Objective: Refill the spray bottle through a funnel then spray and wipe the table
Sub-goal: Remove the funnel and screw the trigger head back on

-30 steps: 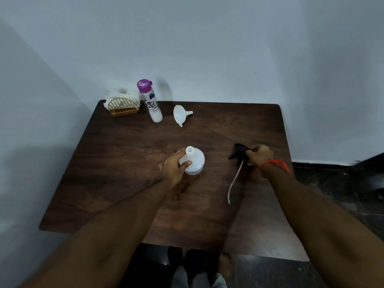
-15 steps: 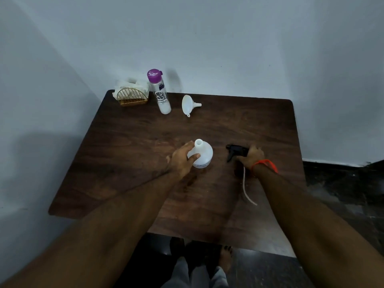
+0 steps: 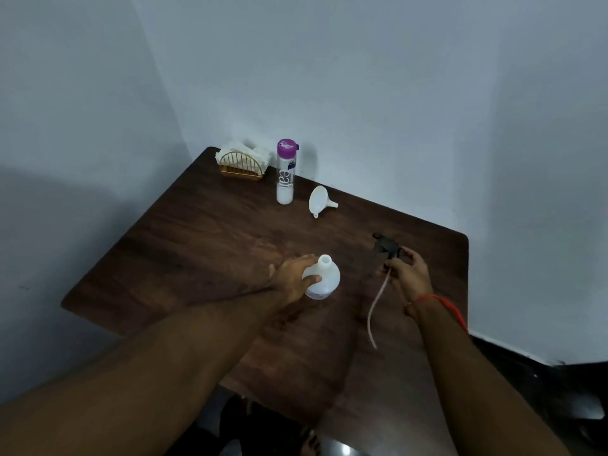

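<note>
Your left hand (image 3: 294,278) grips the open white spray bottle (image 3: 324,279) on the table (image 3: 204,245). Your right hand (image 3: 409,274) pinches the black sprayer head (image 3: 386,246), its tube (image 3: 375,307) trailing below your fingers.

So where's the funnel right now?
In the head view, the funnel lies on its side toward the table's far edge, just right of the purple-capped bottle, beyond the open spray bottle; neither hand touches it.

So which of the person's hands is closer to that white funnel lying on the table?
Left. The left hand grips the spray bottle just this side of the funnel; the right hand is further off to the right.
</note>
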Tool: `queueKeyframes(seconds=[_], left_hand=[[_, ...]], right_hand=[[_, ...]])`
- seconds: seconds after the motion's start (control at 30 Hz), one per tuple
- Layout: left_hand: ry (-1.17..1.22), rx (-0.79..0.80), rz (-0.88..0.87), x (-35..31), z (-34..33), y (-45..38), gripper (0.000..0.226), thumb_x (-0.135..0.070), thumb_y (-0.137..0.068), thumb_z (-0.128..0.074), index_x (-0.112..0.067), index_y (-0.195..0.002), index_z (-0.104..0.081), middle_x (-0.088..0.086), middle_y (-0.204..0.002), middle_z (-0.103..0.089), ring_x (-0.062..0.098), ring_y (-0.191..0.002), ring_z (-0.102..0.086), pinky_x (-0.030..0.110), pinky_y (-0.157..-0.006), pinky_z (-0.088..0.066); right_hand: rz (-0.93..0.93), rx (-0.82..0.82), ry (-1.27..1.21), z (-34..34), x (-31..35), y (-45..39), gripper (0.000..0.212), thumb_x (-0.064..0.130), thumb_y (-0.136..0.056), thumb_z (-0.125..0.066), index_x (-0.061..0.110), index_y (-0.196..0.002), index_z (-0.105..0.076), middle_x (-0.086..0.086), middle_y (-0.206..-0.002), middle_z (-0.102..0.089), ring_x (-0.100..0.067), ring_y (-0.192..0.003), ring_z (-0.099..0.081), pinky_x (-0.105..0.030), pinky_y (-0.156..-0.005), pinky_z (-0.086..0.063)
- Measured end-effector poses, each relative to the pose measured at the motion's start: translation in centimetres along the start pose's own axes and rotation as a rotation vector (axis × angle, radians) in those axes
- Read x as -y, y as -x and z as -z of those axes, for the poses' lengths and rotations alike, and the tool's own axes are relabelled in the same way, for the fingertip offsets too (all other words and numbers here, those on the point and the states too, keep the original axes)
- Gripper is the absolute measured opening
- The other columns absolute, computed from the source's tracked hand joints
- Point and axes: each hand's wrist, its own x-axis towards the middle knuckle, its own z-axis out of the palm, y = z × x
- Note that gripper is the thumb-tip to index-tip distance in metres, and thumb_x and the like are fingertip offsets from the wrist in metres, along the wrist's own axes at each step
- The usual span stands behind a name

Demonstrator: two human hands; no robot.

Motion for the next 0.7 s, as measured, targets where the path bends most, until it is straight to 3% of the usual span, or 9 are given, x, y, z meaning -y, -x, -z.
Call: queueKeyframes(seconds=[0.1, 0.23, 0.3, 0.4, 0.53, 0.7], left_hand=[[0.023, 0.013, -0.008, -0.1, 0.2, -0.1, 0.055, -0.035, -0.095, -0.063, -0.012, -0.143, -0.049, 0.005, -0.146, -0.052, 0.023, -0.134, -0.047, 0.034, -0.115, -0.033], [0.031, 0.006, 0.006, -0.7, 0.3, -0.1, 0.056, -0.032, -0.093, -0.065, -0.014, -0.143, -0.049, 0.004, -0.147, -0.051, 0.023, -0.135, -0.046, 0.040, -0.116, -0.032], [0.020, 0.004, 0.008, -0.7, 0.2, -0.1, 0.056, -0.035, -0.093, -0.065, -0.017, -0.143, -0.049, 0.002, -0.148, -0.050, 0.022, -0.136, -0.046, 0.042, -0.117, -0.031], [0.012, 0.006, 0.015, -0.7, 0.1, -0.4, 0.056, -0.031, -0.094, -0.065, -0.012, -0.144, -0.048, 0.005, -0.149, -0.049, 0.023, -0.137, -0.045, 0.033, -0.116, -0.029], [-0.011, 0.033, 0.009, -1.0, 0.2, -0.4, 0.056, -0.030, -0.095, -0.063, -0.012, -0.145, -0.046, 0.005, -0.149, -0.049, 0.024, -0.136, -0.046, 0.030, -0.113, -0.031], [-0.006, 0.035, 0.002, -0.9, 0.3, -0.3, 0.054, -0.030, -0.094, -0.065, -0.012, -0.142, -0.049, 0.006, -0.146, -0.052, 0.024, -0.133, -0.049, 0.031, -0.112, -0.032]], right_hand=[[0.088, 0.035, -0.239, -1.3, 2.7, 1.1, 0.037, -0.017, -0.087, -0.056, 0.005, -0.117, -0.050, -0.018, -0.099, -0.058, -0.022, -0.060, -0.067, -0.038, -0.067, -0.062], [0.220, 0.085, -0.417, -2.2, 6.0, 3.0, 0.028, -0.006, -0.087, -0.065, 0.007, -0.111, -0.056, -0.012, -0.093, -0.063, -0.021, -0.065, -0.068, -0.039, -0.070, -0.059], [0.297, 0.086, -0.399, -2.7, 7.3, 3.9, 0.029, -0.005, -0.087, -0.067, 0.010, -0.110, -0.058, -0.011, -0.093, -0.065, -0.018, -0.069, -0.067, -0.031, -0.064, -0.056], [0.396, 0.097, -0.366, -3.4, 8.3, 4.9, 0.034, -0.010, -0.087, -0.064, 0.006, -0.116, -0.054, -0.007, -0.094, -0.067, -0.017, -0.072, -0.070, -0.028, -0.061, -0.056], [0.514, 0.075, -0.256, -4.2, 8.1, 5.8, 0.040, -0.010, -0.087, -0.064, 0.005, -0.121, -0.048, -0.013, -0.110, -0.060, -0.038, -0.090, -0.067, -0.039, -0.073, -0.061], [0.566, 0.099, -0.123, -4.5, 7.0, 6.3, 0.040, -0.012, -0.087, -0.059, 0.007, -0.118, -0.043, -0.011, -0.103, -0.064, -0.039, -0.096, -0.066, -0.055, -0.090, -0.055]])
